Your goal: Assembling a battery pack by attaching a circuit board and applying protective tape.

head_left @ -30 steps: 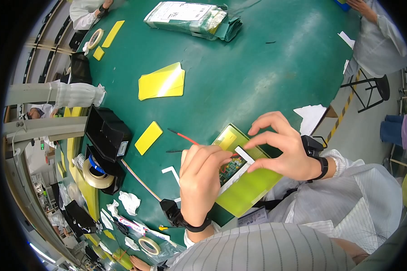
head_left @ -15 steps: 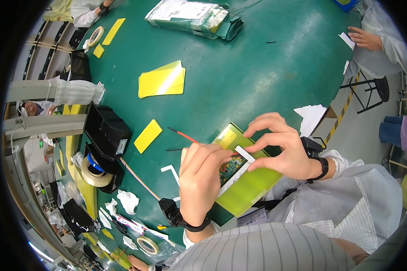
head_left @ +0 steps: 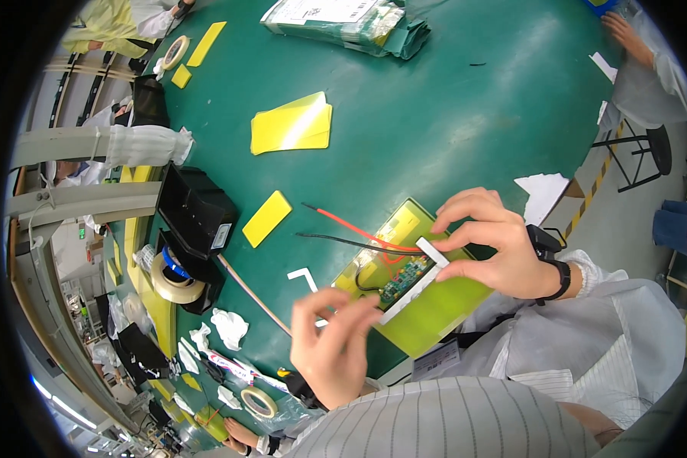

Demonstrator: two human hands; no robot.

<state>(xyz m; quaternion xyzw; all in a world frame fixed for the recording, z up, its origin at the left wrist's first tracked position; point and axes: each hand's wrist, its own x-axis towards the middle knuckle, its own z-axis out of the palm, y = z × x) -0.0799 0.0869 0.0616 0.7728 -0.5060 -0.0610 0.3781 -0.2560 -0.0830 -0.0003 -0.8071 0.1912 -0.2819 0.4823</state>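
A flat yellow-green pack lies at the table's near edge, with a green circuit board on it. A white strip runs along the board's near side, and its short end piece turns up across the board's right end. Thumb and index finger of my right hand pinch this short end piece. A red wire and a black wire stretch left from the board over the table. My left hand hovers by the board's left end, its curled fingers smeared by motion; whether they hold anything is unclear.
Left of the pack lie an L-shaped white strip and a yellow sheet. Further left stands a black tape dispenser. Stacked yellow sheets and a wrapped package lie beyond. A co-worker's hand is far right.
My left hand has drawn back from the wires, down and left, uncovering the board and both wires. My right hand keeps its pinch on the strip's end. The whole view has shifted slightly.
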